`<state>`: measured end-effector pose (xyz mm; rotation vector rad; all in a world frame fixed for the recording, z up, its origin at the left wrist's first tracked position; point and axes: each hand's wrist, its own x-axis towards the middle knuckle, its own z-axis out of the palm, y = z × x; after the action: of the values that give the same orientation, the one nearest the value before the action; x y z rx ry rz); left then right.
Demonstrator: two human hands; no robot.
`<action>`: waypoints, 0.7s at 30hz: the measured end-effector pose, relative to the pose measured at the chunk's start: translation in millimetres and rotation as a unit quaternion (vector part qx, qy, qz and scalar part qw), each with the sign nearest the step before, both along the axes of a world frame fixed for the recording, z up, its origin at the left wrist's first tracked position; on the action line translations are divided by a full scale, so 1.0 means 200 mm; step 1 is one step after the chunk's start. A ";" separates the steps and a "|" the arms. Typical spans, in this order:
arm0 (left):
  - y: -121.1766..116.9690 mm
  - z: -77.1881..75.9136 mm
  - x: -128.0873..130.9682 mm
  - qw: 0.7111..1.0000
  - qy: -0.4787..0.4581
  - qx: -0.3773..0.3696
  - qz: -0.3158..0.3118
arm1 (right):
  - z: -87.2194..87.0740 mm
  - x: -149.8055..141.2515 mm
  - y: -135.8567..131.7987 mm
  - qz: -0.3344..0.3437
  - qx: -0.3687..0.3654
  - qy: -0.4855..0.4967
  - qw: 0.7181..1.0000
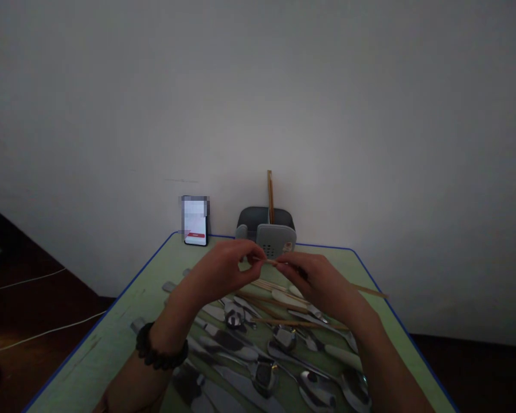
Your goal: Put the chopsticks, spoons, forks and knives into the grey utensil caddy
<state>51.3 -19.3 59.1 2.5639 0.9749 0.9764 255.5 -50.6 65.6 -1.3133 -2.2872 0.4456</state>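
Note:
Both of my hands pinch one thin, pale wooden chopstick (271,262) above the table, and a short stretch of it shows between the fingertips. My left hand (230,265), with a dark beaded bracelet on the wrist, is closed on its left end. From the other side my right hand (312,275) grips it with thumb and fingers. Beneath the hands lie several loose chopsticks (264,285), metal spoons (316,390), deep-bowled utensils (264,376) and knives (227,338). A wooden stick (372,291) shows beyond my right wrist; whether it is the held one I cannot tell.
A grey utensil holder (277,232) stands at the table's back edge, with upright chopsticks (270,195) in it. Left of it a lit phone (195,222) leans near the wall. The green table (98,338) has a blue rim. White cables (47,331) run at the left.

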 end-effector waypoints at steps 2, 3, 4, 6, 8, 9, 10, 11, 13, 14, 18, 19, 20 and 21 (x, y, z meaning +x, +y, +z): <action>-0.01 0.00 0.01 1.000 0.015 0.009 0.007 | 0.01 0.00 0.00 -0.005 0.008 -0.018 1.000; -0.01 0.01 0.01 1.000 0.021 0.012 0.012 | 0.01 0.00 -0.01 -0.009 0.011 -0.026 1.000; -0.02 0.01 0.01 0.999 0.026 0.014 0.015 | 0.02 0.00 -0.01 -0.013 0.015 -0.033 0.999; -0.02 0.00 0.01 0.999 0.032 0.011 0.018 | 0.03 0.00 -0.02 -0.019 0.023 -0.042 0.999; -0.01 0.00 0.00 0.999 0.033 -0.003 0.011 | 0.03 0.01 -0.02 -0.021 0.031 -0.044 0.998; 0.00 -0.01 0.00 0.999 0.032 -0.012 0.007 | 0.02 0.01 -0.02 -0.022 0.036 -0.043 0.998; 0.00 -0.01 0.00 0.999 0.030 -0.020 0.004 | 0.02 0.01 -0.02 -0.023 0.041 -0.043 0.998; 0.01 -0.01 0.00 0.999 0.026 -0.026 0.003 | 0.02 0.02 -0.01 -0.025 0.046 -0.044 0.998; 0.02 -0.01 -0.01 0.999 0.020 -0.034 0.008 | 0.03 0.02 -0.01 -0.029 0.052 -0.047 0.997; 0.02 -0.01 0.00 0.999 0.018 -0.034 0.014 | 0.03 0.02 -0.01 -0.030 0.052 -0.049 0.997; 0.00 0.00 0.00 0.999 0.011 -0.019 0.033 | 0.04 0.02 -0.02 -0.036 0.059 -0.059 0.996; 0.00 0.00 0.00 0.999 0.010 -0.012 0.035 | 0.04 0.01 -0.02 -0.037 0.064 -0.058 0.996; -0.01 0.01 0.00 0.999 0.010 -0.007 0.034 | 0.03 0.01 -0.02 -0.038 0.070 -0.054 0.995; -0.01 0.01 0.00 0.999 0.009 -0.003 0.031 | 0.03 0.01 -0.02 -0.037 0.075 -0.049 0.995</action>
<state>51.6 -22.1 60.7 2.5555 1.0666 0.9670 257.3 -54.6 71.4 -1.3643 -2.2925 0.1838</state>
